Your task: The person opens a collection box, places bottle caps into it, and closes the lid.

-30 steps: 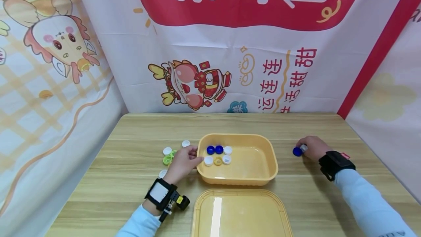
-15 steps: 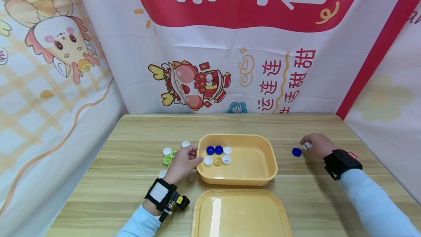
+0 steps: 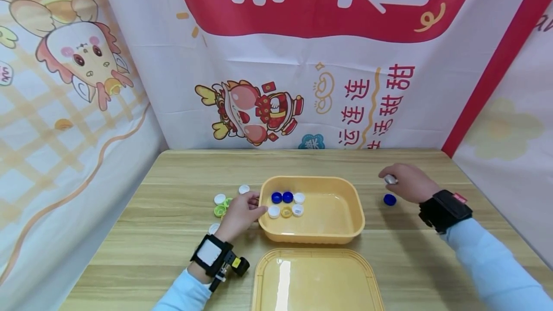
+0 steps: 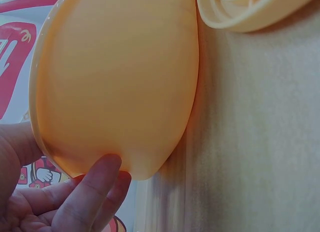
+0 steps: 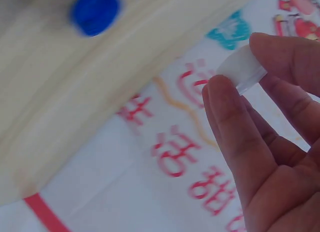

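On the left, my left hand (image 3: 239, 213) grips the side of a yellow plastic box (image 3: 341, 217), thumb at the rim and fingers against the outer wall (image 4: 130, 82). Several bottle caps sit in two rows in the box's left half: blue caps (image 3: 287, 197), white caps (image 3: 274, 211) and a yellow cap (image 3: 286, 211). Raised over the table at the right, my right hand (image 3: 412, 185) pinches a white bottle cap (image 5: 241, 69) between thumb and fingertips. Below that hand a blue bottle cap (image 3: 390, 199) lies on the wood.
Beside my left hand lie several loose caps, including white caps (image 3: 220, 199) and green caps (image 3: 220, 210), partly hidden by the hand. A yellow lid (image 3: 328, 282) rests on the table (image 3: 207, 167) in front of the box. A printed cloth (image 3: 259, 52) hangs behind the table.
My right hand has lifted the white cap away from the blue cap, up and slightly left. The blue cap stays on the table. The left hand and box have not moved.
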